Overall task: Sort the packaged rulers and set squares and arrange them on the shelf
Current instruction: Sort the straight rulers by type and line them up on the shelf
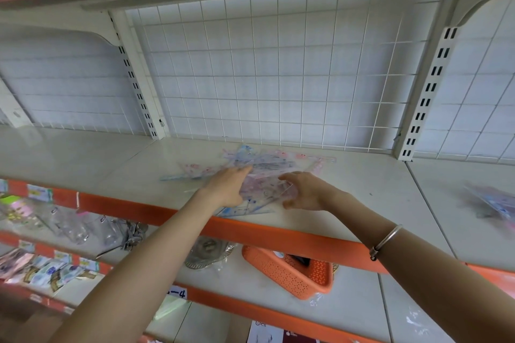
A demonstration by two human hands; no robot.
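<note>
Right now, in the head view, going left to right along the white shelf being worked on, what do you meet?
In order: left hand → right hand → thin silver metal bangle → blurred pile of clear plastic packets.

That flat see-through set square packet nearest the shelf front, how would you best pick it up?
Take the set square packet by its front edge, coming from the shelf's orange lip. It lies flat and thin, so a grab from above finds little. Its near edge lies close to the lip, where fingers could likely slide under and pinch.
</note>
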